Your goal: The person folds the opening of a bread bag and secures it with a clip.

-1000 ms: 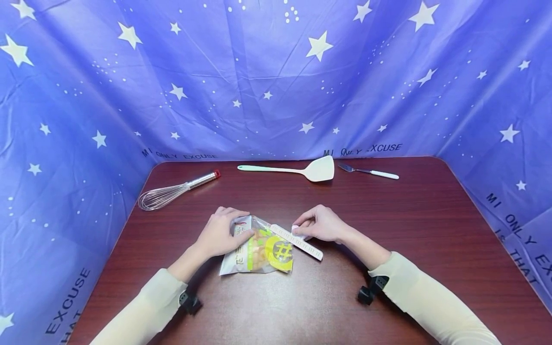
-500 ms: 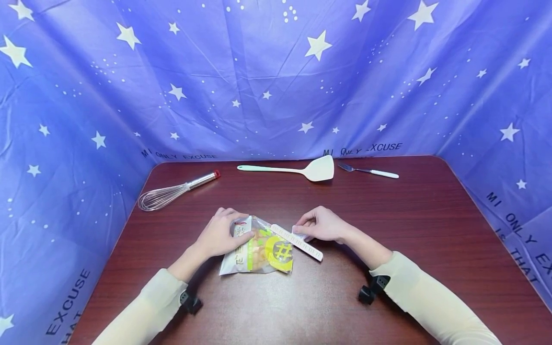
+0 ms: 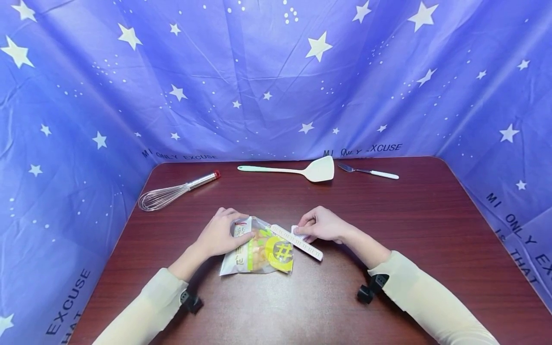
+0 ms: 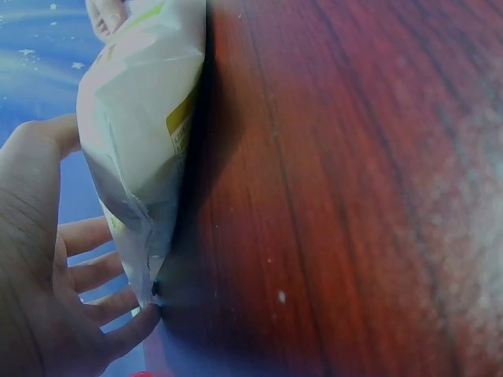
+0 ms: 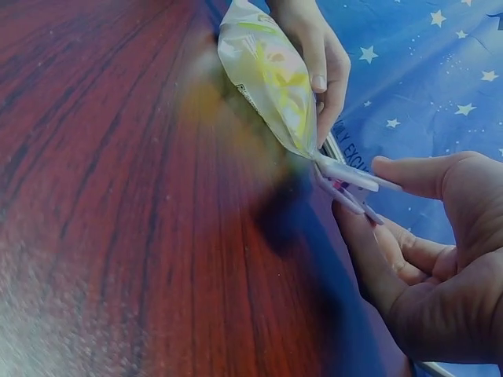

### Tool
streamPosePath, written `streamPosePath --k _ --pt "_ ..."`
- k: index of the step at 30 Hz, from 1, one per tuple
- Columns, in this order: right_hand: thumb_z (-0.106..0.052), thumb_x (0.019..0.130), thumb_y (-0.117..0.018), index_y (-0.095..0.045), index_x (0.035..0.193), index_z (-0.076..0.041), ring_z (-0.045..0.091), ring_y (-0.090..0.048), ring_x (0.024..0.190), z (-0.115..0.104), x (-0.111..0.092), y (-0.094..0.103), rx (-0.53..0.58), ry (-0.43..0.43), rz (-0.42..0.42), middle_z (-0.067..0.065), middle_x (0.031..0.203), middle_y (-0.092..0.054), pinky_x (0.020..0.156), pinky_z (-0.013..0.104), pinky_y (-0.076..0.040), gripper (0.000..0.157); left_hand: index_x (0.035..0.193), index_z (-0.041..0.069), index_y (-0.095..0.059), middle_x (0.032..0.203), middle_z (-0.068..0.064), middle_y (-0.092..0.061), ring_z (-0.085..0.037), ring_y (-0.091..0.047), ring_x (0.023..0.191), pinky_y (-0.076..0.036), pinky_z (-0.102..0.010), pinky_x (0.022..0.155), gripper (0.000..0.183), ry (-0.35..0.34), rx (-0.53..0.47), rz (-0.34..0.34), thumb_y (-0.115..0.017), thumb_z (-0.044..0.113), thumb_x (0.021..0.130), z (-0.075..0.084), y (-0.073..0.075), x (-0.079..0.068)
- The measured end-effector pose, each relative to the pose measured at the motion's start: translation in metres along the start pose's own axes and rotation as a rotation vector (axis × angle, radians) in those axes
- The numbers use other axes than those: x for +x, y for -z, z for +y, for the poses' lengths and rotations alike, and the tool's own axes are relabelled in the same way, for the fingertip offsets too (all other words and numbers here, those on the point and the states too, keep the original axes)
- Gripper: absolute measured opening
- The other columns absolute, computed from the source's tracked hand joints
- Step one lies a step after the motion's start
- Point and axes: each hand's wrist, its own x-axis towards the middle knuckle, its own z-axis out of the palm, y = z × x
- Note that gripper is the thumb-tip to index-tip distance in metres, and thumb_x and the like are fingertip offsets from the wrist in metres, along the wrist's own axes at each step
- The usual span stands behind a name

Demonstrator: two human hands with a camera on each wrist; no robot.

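A clear, white and yellow-green snack bag [image 3: 258,249] lies on the table with pale round pieces inside. A long white bag clip [image 3: 296,241] sits slantwise across its right end. My left hand [image 3: 224,232] holds the bag's left end, thumb on its front, fingers round the far edge; in the left wrist view the fingers [image 4: 94,275] reach behind the bag. At the clip, my right hand [image 3: 323,224] pinches a small white tab [image 3: 297,233] on the far side. The right wrist view has thumb and forefinger on the clip's white parts [image 5: 350,181].
Along the back of the dark red wooden table [image 3: 366,306] lie a wire whisk [image 3: 178,191], a pale green turner [image 3: 319,168] and a small white-handled fork [image 3: 384,174]. A blue star-printed curtain [image 3: 258,72] hangs around the table's back and sides.
The right fingers and the white tab shift very slightly at the clip. The bag, the clip's bar and my left hand stay in place.
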Motion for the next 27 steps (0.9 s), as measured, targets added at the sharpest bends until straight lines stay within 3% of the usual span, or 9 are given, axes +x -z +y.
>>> streamPosePath --k 27 --pt "-0.014 0.096 -0.078 -0.073 0.089 0.003 0.009 -0.069 0.065 -0.004 0.019 -0.007 0.046 -0.003 -0.026 -0.002 0.07 -0.07 0.067 0.031 -0.064 0.019 0.124 0.015 -0.079 0.116 -0.002 -0.075 -0.022 -0.06 0.108 -0.054 -0.043 0.094 0.058 0.018 0.01 -0.007 -0.082 0.056 0.084 -0.003 0.0 0.002"
